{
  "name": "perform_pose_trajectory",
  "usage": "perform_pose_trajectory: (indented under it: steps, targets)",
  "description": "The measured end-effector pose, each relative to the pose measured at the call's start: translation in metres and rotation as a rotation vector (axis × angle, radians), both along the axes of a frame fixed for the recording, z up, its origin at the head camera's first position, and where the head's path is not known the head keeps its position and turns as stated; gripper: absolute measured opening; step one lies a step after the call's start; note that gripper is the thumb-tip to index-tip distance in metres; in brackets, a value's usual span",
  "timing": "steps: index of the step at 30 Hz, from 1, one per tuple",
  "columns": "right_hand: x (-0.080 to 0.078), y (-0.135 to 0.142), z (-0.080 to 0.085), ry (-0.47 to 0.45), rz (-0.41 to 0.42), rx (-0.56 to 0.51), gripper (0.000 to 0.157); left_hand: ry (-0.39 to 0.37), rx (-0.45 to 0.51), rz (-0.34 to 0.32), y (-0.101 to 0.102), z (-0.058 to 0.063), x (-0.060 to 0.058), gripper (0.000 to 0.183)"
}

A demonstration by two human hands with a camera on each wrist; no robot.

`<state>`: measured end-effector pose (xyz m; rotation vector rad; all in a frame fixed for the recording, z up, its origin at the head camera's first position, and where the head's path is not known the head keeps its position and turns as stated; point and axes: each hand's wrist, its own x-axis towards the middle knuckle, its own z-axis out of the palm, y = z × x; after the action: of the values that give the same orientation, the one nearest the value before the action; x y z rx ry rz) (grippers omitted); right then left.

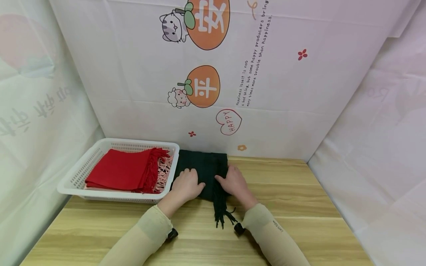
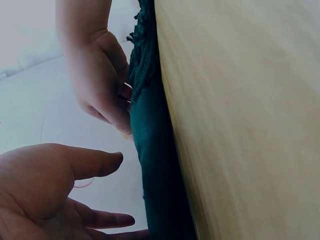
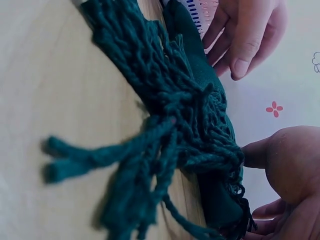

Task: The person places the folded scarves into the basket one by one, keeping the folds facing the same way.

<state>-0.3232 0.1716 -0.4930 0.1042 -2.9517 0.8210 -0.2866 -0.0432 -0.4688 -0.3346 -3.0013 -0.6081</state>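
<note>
A dark green fringed scarf [image 1: 203, 173] lies folded flat on the table, its fringe [image 1: 221, 207] hanging toward the front. On its left part rests my left hand [image 1: 189, 184], thumb out to the side. My right hand [image 1: 234, 181] touches the scarf's right edge, thumb over the top near the fringe. In the left wrist view my left hand's extended fingers [image 2: 107, 219] reach the scarf's surface. From the right wrist, the thumb [image 3: 256, 154] meets the knotted fringe, and some fingers are partly hidden behind the cloth.
A white plastic basket [image 1: 110, 196] stands to the left, right beside the green scarf. In it a folded red scarf [image 1: 119, 170] with fringe lies over a pale pink fringed one [image 1: 165, 170]. A printed white cloth wall [image 1: 283, 111] rises behind the wooden table [image 1: 286, 207].
</note>
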Motion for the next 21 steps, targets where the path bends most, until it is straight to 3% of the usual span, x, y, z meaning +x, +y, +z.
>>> perform_pose_trajectory:
  steps: [21]
  targets:
    - [-0.0010,-0.0004,-0.0021,-0.082,0.000,-0.008,0.081,-0.016,-0.017,0.017,-0.0054,-0.0050,-0.0014,0.060]
